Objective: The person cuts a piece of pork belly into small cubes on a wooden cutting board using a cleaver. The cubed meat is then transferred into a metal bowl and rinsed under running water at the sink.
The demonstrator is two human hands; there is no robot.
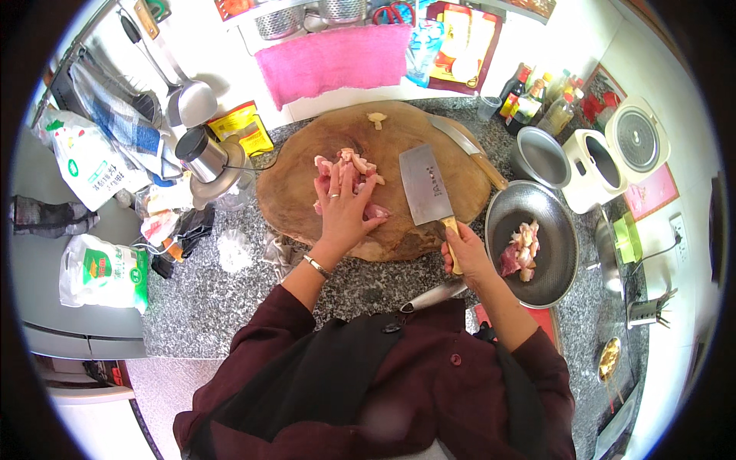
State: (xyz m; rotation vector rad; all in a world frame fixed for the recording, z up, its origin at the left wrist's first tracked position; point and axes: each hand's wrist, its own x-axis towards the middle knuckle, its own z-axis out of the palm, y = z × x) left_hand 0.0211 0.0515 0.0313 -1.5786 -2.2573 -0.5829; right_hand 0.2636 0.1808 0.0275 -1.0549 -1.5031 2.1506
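Observation:
On a thick round wooden chopping board (299, 144) lies a pile of cut raw meat (352, 158). My left hand (345, 213) rests on that pile with its fingers spread, covering part of it. By its wooden handle my right hand (468, 253) holds a cleaver (424, 184), whose broad blade lies over the board's right half, apart from the meat. A kitchen knife (460, 138) with a wooden handle lies along the board's right edge. Near the far edge sits a small pale piece of food (376, 119). More meat pieces (521, 250) are in a frying pan (555, 230) at the right.
Behind the pan stand a grey inner pot (540, 156), a cream rice cooker (592, 169) with its lid up, and several sauce bottles (517, 92). At left are a food chopper (215, 161), a yellow packet (244, 127) and plastic bags (103, 273). A pink cloth (336, 62) hangs beyond the board.

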